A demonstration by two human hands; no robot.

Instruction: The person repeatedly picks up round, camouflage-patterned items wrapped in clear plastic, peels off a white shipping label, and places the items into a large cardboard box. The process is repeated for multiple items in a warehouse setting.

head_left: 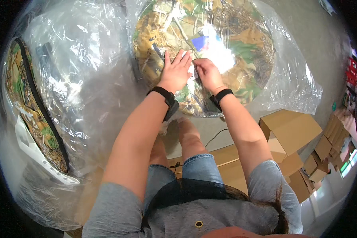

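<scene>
A round, flat camouflage-patterned item [248, 45] lies in front of me inside a clear plastic bag [295, 89]. My left hand [176, 73] rests flat on it, fingers spread, near the middle of its lower half. Just to the right, my right hand [210, 75] has its fingers curled in a pinch at the plastic; whatever they grip is hidden. A small whitish patch [192, 70] shows between the two hands. Above them a blue patch [200, 43] sits beside a bright glare.
A second camouflage item [20, 81] with a black edge stands at the far left, beside a white sheet [39, 156]. Crumpled clear plastic [83, 59] covers much of the left side. Open cardboard boxes [291, 129] lie at the lower right, with more cardboard [337, 137] beyond.
</scene>
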